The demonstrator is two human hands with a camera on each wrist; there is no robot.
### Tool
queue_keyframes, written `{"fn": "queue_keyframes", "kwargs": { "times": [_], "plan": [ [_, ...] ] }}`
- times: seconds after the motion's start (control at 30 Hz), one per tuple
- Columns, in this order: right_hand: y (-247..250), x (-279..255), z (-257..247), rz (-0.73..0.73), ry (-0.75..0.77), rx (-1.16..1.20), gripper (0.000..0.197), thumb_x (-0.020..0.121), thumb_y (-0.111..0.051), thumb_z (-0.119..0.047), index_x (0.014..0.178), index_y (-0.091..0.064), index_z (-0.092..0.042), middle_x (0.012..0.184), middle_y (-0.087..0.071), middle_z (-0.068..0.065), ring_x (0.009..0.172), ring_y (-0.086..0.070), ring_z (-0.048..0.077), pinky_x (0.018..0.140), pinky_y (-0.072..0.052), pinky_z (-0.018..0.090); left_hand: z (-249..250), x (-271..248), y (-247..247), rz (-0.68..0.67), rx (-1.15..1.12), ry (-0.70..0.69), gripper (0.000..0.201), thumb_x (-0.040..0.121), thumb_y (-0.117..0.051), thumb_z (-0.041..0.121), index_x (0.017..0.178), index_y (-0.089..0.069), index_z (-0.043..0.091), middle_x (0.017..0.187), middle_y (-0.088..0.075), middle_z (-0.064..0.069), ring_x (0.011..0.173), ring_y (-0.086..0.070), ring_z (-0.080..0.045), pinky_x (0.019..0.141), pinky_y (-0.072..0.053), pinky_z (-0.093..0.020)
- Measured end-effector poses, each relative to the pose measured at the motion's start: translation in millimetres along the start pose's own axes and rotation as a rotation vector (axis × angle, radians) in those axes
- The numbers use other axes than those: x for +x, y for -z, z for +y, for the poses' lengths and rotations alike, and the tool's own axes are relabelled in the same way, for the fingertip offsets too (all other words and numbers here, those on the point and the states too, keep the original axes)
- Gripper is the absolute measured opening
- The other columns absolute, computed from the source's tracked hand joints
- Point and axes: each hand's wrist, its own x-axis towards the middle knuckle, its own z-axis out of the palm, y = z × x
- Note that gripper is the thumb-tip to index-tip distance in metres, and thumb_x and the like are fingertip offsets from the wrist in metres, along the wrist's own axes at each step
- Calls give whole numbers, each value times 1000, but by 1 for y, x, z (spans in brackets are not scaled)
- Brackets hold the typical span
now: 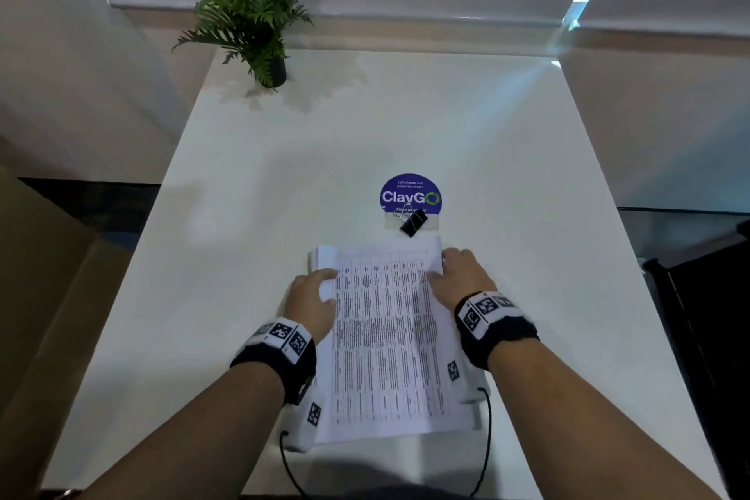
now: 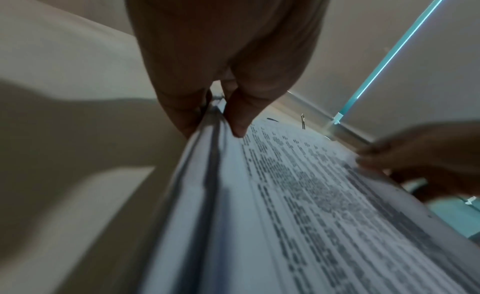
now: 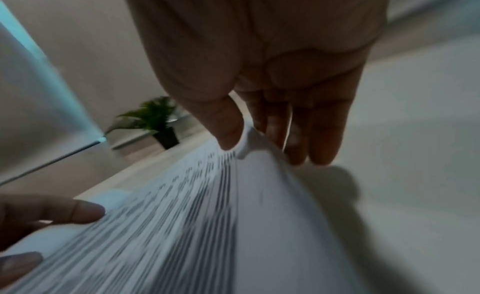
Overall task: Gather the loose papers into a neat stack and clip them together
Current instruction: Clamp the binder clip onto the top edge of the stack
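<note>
On the white counter (image 1: pixel 243 215), near its front edge, we hold the papers (image 1: pixel 385 337) between our two hands. Our left hand (image 1: pixel 310 306) grips the left edge of the papers: in the left wrist view the thumb (image 2: pixel 237 122) lies on the top printed sheet and the other fingers are under the edge, so the papers are pinched. Our right hand (image 1: pixel 460 276) grips the right edge near the far corner, with the thumb (image 3: pixel 228 132) on top and the fingers (image 3: pixel 322 138) below; this side is lifted a little from the counter. The sheets are not yet even, because at the far left corner some lower sheets stick out. The top sheet carries a printed table, too blurred to read. Just behind the papers lies a black clip (image 1: pixel 413 222), apart from them and touching a blue round sticker (image 1: pixel 410 195) with the word ClayGo. At the far left corner of the counter stands a small green plant (image 1: pixel 255 20) in a dark pot
</note>
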Motion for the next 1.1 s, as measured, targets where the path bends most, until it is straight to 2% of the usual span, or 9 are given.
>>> {"fn": "queue_keyframes", "kwargs": {
  "times": [0.13, 0.23, 0.4, 0.5, 0.63, 0.73, 0.83, 0.93, 1.1],
  "plan": [
    [27, 46, -35, 241, 249, -45, 37, 94, -46, -20, 131, -47, -16, 123, -47, 15, 107, -52, 34, 82, -46, 37, -3, 5, -2, 8, 17, -8, 43, 91, -58, 11, 130, -54, 30, 133, -46, -7, 118, -52, -24, 91, -36, -21],
    [29, 82, -51, 161, 321, -124, 43, 94, -46, -17, 137, -44, -21, 129, -44, 16, 113, -49, 35, 86, -45, 39, -5, 7, -4, 24, 2, -11, 43, 91, -58, 10, 129, -54, 31, 134, -46, -5, 116, -53, -22, 89, -36, -20],
    [21, 108, -60, 21, 372, -293, 18, 94, -46, -12, 110, -54, -8, 116, -50, 14, 102, -54, 35, 78, -43, 35, -7, 6, -4, 32, -25, -21, 44, 92, -56, 8, 130, -54, 30, 134, -45, -3, 116, -52, -18, 87, -34, -17],
    [27, 102, -67, 100, 368, -245, 15, 94, -45, -12, 101, -54, -3, 111, -52, 15, 95, -55, 34, 77, -45, 37, -9, 7, -3, 25, -26, -17, 45, 93, -56, 10, 131, -52, 33, 135, -44, -1, 116, -52, -17, 87, -35, -17],
    [38, 79, -89, 264, 364, 49, 19, 92, -50, -18, 93, -59, -1, 111, -52, 16, 91, -56, 32, 83, -48, 38, -9, 7, -2, 6, -39, -17, 45, 93, -56, 10, 132, -51, 33, 137, -43, -2, 119, -51, -18, 89, -35, -17],
    [22, 56, -106, 38, 229, 334, 19, 93, -48, -26, 85, -54, -9, 96, -62, 11, 86, -60, 27, 84, -50, 38, -9, 7, 0, -9, -45, -28, 45, 94, -56, 11, 132, -51, 33, 137, -43, -2, 112, -52, -16, 86, -37, -18],
    [-15, 36, -104, -189, 111, 633, 22, 91, -52, -28, 74, -46, -18, 93, -68, 19, 86, -67, 36, 82, -55, 53, -8, 8, 2, -9, -25, -42, 43, 92, -57, 12, 128, -52, 34, 131, -46, -4, 113, -52, -19, 88, -38, -22],
    [-36, 28, -92, -252, 68, 743, 23, 91, -51, -29, 70, -44, -21, 78, -63, 11, 76, -62, 30, 82, -54, 58, -9, 8, 2, -20, -25, -40, 45, 90, -58, 12, 130, -51, 31, 130, -47, -5, 114, -52, -20, 89, -35, -22],
    [-44, 28, -89, -247, 26, 844, 23, 94, -47, -32, 73, -43, -22, 81, -59, 11, 77, -58, 27, 83, -54, 56, -10, 16, 6, -1, -110, 23, 34, 90, -58, 20, 122, -56, 34, 131, -54, 1, 101, -57, -14, 86, -39, -24]
  ]
}}
